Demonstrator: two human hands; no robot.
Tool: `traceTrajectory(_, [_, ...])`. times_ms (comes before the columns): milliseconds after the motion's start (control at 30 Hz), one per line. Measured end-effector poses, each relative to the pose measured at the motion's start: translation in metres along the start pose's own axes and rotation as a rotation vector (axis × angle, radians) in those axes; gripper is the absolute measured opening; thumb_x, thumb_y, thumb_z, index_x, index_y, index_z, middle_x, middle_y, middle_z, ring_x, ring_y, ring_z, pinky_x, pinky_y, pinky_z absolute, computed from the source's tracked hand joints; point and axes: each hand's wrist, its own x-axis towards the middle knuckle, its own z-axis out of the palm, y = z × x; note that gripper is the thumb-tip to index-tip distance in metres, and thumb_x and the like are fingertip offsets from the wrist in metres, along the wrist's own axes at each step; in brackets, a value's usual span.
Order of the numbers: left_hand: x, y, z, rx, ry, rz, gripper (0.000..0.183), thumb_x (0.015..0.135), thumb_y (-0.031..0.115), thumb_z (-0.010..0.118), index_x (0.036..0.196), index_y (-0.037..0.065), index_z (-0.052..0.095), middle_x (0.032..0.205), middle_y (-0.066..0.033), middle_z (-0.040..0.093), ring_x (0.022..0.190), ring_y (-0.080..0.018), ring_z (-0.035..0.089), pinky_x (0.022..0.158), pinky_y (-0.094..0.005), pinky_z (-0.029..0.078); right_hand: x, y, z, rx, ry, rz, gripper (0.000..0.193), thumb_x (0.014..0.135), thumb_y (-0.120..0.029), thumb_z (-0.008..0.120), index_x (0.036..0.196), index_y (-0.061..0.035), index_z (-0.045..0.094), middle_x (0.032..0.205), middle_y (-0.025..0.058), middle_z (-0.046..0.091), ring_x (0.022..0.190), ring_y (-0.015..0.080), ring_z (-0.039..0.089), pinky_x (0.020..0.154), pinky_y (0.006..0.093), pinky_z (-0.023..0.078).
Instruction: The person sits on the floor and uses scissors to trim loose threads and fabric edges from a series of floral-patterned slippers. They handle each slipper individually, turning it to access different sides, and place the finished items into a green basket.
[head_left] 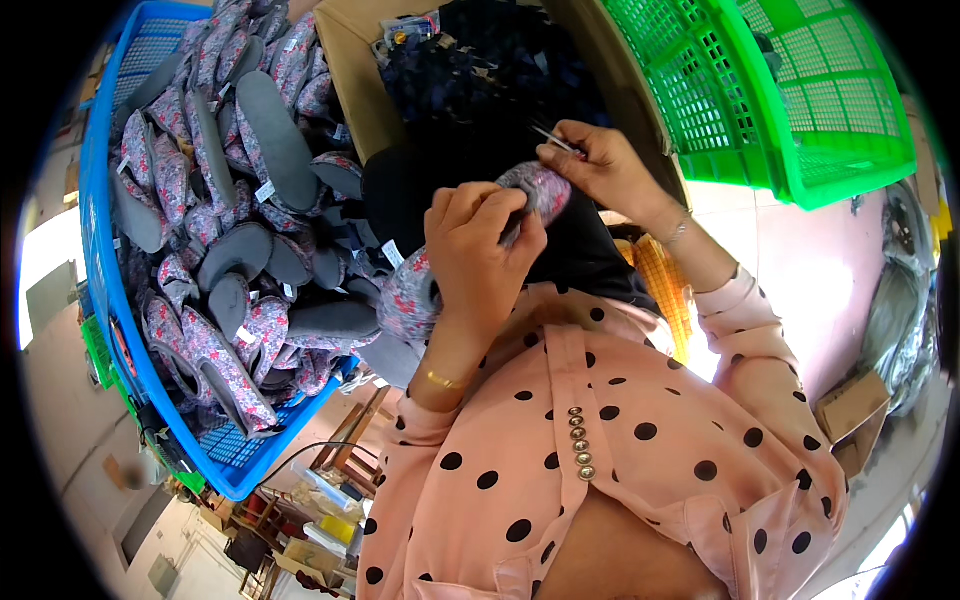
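In my left hand [478, 250] is a floral slipper [408, 300], grey and pink-red with a grey sole, its fingers closed round the opening. A white tag [392, 254] sticks out at the slipper's side. The slipper's other end [548, 188] reaches toward my right hand [605, 170]. That hand grips a slim tool [556, 140] with a pointed metal blade and a reddish handle. The blade points up and left, apart from the slipper. Both hands are over my dark-clad lap. My left fingers hide part of the slipper's opening.
At left a blue plastic basket [105, 250] is heaped with matching floral slippers [280, 140]. Beyond my hands stands a cardboard box [350, 75] with dark scraps [490, 70]. A green crate [840, 185] is at the upper right, a yellow checked cloth [668, 295] below it.
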Motion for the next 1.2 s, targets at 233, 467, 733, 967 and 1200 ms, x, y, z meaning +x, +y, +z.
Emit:
traceTrajectory(233, [0.017,0.058,-0.084,-0.676,-0.545,-0.429,0.012,0.080,-0.001,0.066,0.092,-0.001,0.064,0.075,-0.0053,0.067,0.073,-0.0077,0.063,0.064,-0.0228,0.048,-0.022,-0.070,-0.022,0.451,-0.363,-0.113,0.043,0.093,-0.038,0.060,0.108,0.0023,0.066,0.098,0.0073,0.066,0.086,0.0130,0.059,0.078,0.0248,0.046])
traceTrajectory(467, [0.000,0.051,-0.103,-0.876,-0.647,-0.447,0.025,0.082,-0.006,0.059,0.107,-0.004,0.062,0.092,-0.0077,0.066,0.078,-0.0058,0.061,0.069,-0.0208,0.050,-0.049,-0.084,-0.010,0.884,-0.883,0.210,0.049,0.081,-0.024,0.080,0.114,0.0060,0.061,0.093,0.0015,0.065,0.086,0.0043,0.055,0.077,0.0205,0.047])
traceTrajectory(733, [-0.036,0.006,-0.105,-0.971,-0.981,-0.563,0.080,0.061,0.029,0.089,0.123,-0.001,0.050,0.108,-0.0085,0.059,0.100,-0.0159,0.057,0.090,-0.0281,0.045,-0.074,-0.077,0.023,0.651,-0.715,0.248,0.021,0.086,-0.012,0.075,0.099,0.0008,0.064,0.084,-0.0024,0.064,0.078,-0.0001,0.051,0.067,0.0193,0.045])
traceTrajectory(967, [-0.046,0.014,-0.098,-0.946,-1.212,-0.645,0.056,0.057,0.012,0.088,0.107,0.000,0.065,0.095,-0.0010,0.067,0.086,-0.0070,0.059,0.082,-0.0243,0.048,-0.064,-0.093,0.022,0.153,-0.906,0.141,0.054,0.069,-0.036,0.085,0.099,0.0031,0.062,0.081,0.0118,0.062,0.071,0.0178,0.060,0.067,0.0272,0.047])
traceTrajectory(1200, [-0.038,0.006,-0.111,-1.172,-0.963,-0.851,0.034,0.067,0.006,0.079,0.099,0.001,0.067,0.085,0.0030,0.066,0.078,-0.0028,0.057,0.074,-0.0192,0.047,-0.057,-0.098,0.027,0.146,-0.923,0.120,0.061,0.066,-0.040,0.088,0.103,0.0004,0.060,0.085,0.0073,0.062,0.076,0.0122,0.059,0.067,0.0261,0.047])
